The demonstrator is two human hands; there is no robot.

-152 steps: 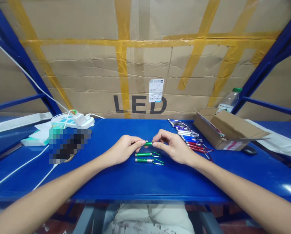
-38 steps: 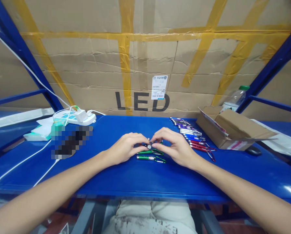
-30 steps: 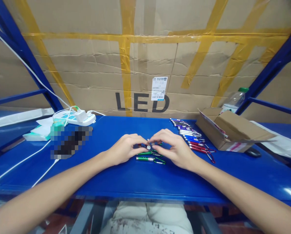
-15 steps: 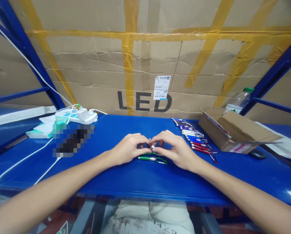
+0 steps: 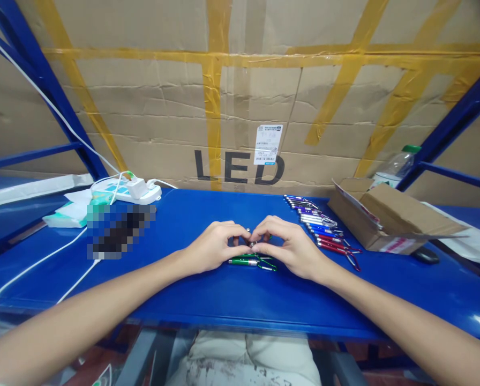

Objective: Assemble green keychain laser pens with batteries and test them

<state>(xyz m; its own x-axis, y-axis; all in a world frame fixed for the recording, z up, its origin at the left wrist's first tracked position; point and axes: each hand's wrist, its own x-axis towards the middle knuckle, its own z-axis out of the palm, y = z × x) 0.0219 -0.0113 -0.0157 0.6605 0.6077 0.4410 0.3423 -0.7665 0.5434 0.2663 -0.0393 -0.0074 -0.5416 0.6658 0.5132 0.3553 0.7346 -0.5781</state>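
My left hand (image 5: 214,244) and my right hand (image 5: 284,241) meet over the middle of the blue table, thumbs and fingertips pinched together. Between the fingertips shows a small silver metal piece (image 5: 253,244), mostly covered; its exact kind is too small to tell. A tiny silver tip (image 5: 248,230) pokes up just behind the left fingers. Right below the hands lies a green penlight (image 5: 243,262) with a green carabiner clip (image 5: 267,264) on its right end. Another green one behind it is partly hidden by the fingers.
Several penlights (image 5: 314,220) in purple, black, silver, blue and red lie in a row at the right. Beside them stand an open cardboard box (image 5: 352,220) and a black mouse (image 5: 425,254). A white power strip (image 5: 149,194), cables and a blurred dark object (image 5: 121,231) occupy the left.
The silver piece between the fingertips shows less of its round end than before. Both hands stay in nearly the same place, still pinched together.
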